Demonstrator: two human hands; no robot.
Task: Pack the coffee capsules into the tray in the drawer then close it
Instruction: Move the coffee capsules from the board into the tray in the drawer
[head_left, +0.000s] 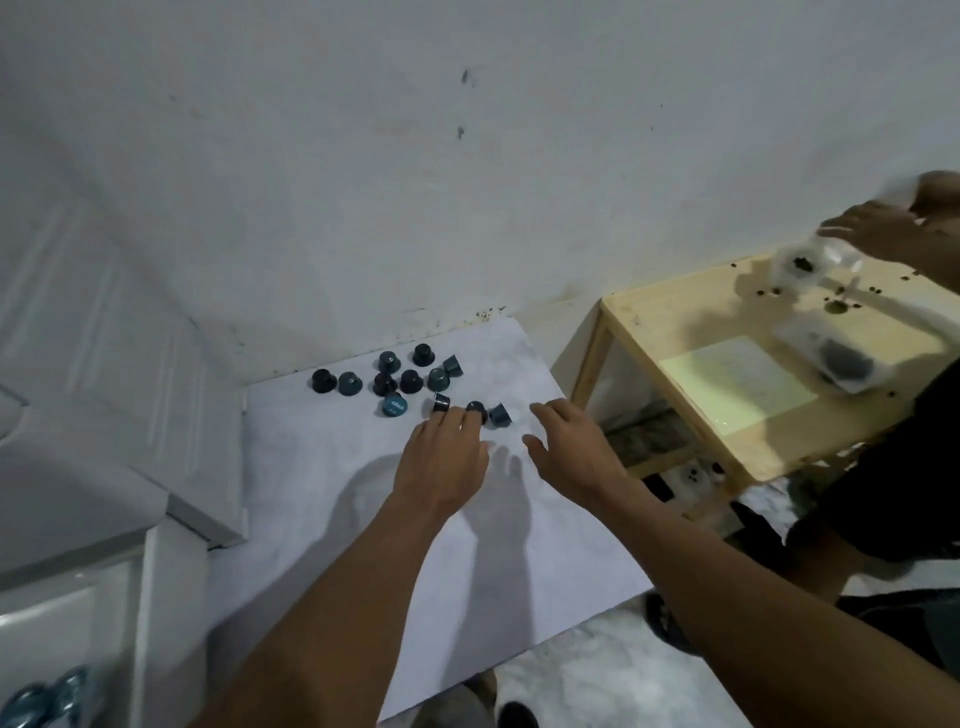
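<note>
The capsules (410, 381) are small, light and tapered, and several lie tipped on their sides, so a hurried sweep of the fingers will likely roll them across the white tabletop (363, 519) or knock neighbours off its near or right edge onto the floor. Scooping too many at once risks dropping some on the way to what looks like the open drawer (78, 613) at the lower left, well apart from the pile. Blue rounded shapes (31, 699) show inside it, too blurred to identify with certainty.

About 12 capsules sit scattered at the far end of the tabletop, near the wall. The left hand (441, 462) reaches over the nearest ones, its fingers extended and their tips touching 2 of them, not closed round either. The right hand (571, 447) hovers just right of the pile, fingers relaxed and spread, holding nothing; the closest capsule (500, 415) lies between the 2 hands.
</note>
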